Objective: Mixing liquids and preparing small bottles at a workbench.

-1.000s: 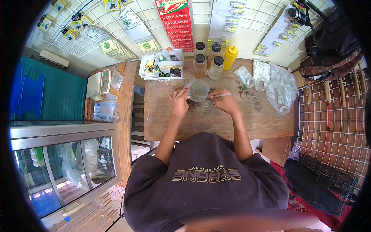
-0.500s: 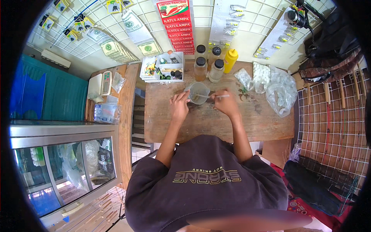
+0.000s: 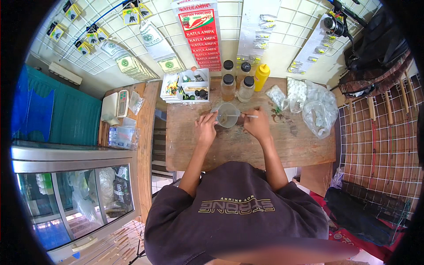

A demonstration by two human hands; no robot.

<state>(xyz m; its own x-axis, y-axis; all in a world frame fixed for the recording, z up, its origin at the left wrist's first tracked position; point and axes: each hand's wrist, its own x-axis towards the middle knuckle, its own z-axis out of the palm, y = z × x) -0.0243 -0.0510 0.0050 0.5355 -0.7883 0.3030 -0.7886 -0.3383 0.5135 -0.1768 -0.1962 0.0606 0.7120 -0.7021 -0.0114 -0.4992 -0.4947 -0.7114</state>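
A translucent plastic cup [image 3: 230,107] stands on the wooden table, with a little brownish stuff at its bottom. My left hand [image 3: 206,128] is closed on the cup's left side, its fingers curled at the wall. In my right hand [image 3: 257,124] is a thin whitish stirring stick [image 3: 251,116]; its lower part reaches into the cup. Whether its end has a spoon bowl I cannot tell. Just beyond the cup are several clear jars with black lids [image 3: 246,88], holding amber or pale liquid, and a yellow squeeze bottle [image 3: 262,78].
A white divided tray [image 3: 185,100] of small bottles sits at the table's back left. Plastic bags with white pieces [image 3: 319,110] lie at the right. On the left side counter rests a scale [image 3: 115,105]. Packets and a fishing reel [image 3: 334,25] hang along the wall grid.
The view has tilted slightly, so the table sits lower in the picture. The stick has shifted a little inside the cup with my right hand; my left hand keeps its place.
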